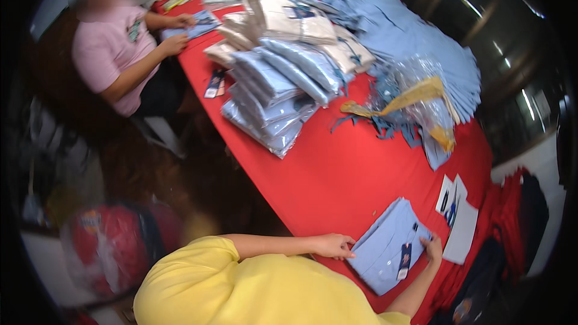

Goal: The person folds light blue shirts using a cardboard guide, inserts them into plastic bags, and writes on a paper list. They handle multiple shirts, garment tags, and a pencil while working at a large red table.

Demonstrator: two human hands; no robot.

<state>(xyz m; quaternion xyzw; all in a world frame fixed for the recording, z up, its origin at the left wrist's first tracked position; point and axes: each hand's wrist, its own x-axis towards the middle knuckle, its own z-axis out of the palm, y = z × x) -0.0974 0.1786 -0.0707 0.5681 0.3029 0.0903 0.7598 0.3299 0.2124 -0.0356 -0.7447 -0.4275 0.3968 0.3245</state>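
Observation:
A folded light-blue shirt (379,244) lies on the red-covered table (337,168) in front of me, a dark hang tag (404,261) resting on its front. My left hand (335,245) is at the shirt's left edge, thumb and fingers closed on it. At the opposite edge, my right hand (432,248) has its fingers curled round the fabric. Small shiny spots show on the shirt; whether a clear bag covers it I cannot tell.
Bagged blue shirts (271,90) and cream garments (292,18) are piled mid-table. Beyond are loose blue garments (415,42) and crumpled plastic with a yellow strip (415,93). White cards (462,229) lie right of my shirt. A seated person (117,48) handles another blue garment (201,24).

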